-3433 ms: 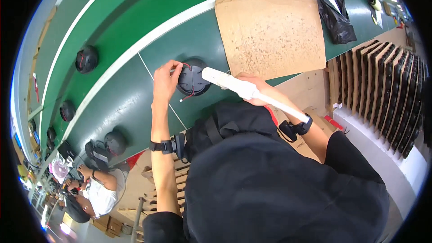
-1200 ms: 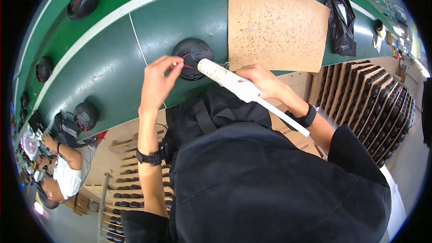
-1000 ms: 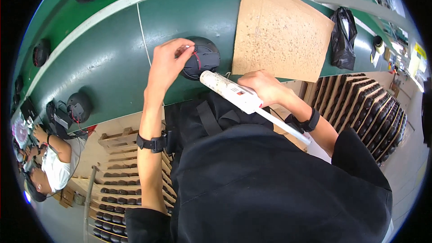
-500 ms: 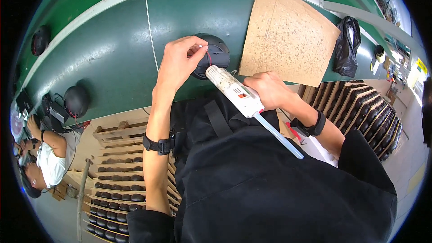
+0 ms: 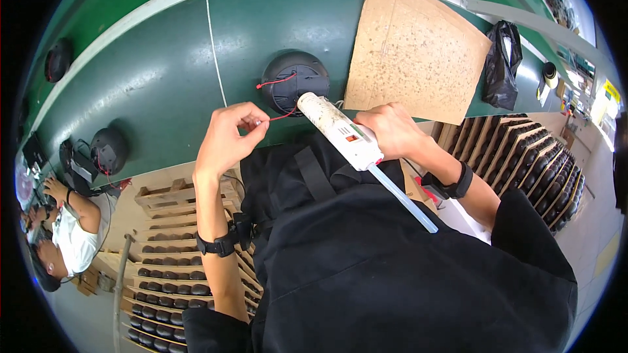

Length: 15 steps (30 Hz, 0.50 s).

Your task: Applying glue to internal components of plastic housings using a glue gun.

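Observation:
A round black housing (image 5: pixel 310 83) lies on the green table with its ribbed inner side up. One thin red wire (image 5: pixel 278 81) with a small red plug rests across it. Left of the housing's near edge, my left hand (image 5: pixel 229 138) pinches the end of a second red wire (image 5: pixel 282 117), which runs back to the housing. My right hand (image 5: pixel 396 132) is wrapped round a white hot glue gun (image 5: pixel 340 134). Its nozzle end reaches over the housing's near edge, where the exact tip is hidden. A long clear glue stick (image 5: pixel 404 199) sticks out of the gun's back.
Right of the housing lies a speckled cardboard sheet (image 5: pixel 418 46), with a black plastic bag (image 5: pixel 503 68) beyond it. Another black housing (image 5: pixel 109 150) sits at the left, near a co-worker (image 5: pixel 75 235). Racks of black round parts (image 5: pixel 163 287) stand below the table edge.
My left hand has moved from above the housing toward me and left, drawing a red wire out sideways. The housing's top now shows. My right hand and glue gun stay nearly still.

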{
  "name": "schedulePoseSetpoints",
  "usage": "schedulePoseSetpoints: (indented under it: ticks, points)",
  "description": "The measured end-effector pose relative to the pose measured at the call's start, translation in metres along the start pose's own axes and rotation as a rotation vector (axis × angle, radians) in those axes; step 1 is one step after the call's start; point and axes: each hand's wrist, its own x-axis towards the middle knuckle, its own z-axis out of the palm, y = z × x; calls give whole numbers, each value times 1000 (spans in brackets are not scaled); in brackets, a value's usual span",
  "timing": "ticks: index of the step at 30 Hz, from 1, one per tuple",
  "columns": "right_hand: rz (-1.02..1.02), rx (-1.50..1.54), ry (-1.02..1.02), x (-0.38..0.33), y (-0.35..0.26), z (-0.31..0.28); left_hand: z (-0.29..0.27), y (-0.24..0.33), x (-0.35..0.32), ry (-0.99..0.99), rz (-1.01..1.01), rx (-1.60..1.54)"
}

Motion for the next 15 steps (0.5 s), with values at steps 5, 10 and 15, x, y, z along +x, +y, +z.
schedulePoseSetpoints:
  ticks: [5, 10, 15]
  points:
    - [-85, 0, 17, -1, 1, -4, 9, -11, -10, -57, -53, -64]
    - [-214, 73, 68, -4, 4, -10, 19, -21, -9, 92, -126, -174]
    - [-292, 182, 116, -5, 5, -17, 23, -35, -3, 120, -218, -50]
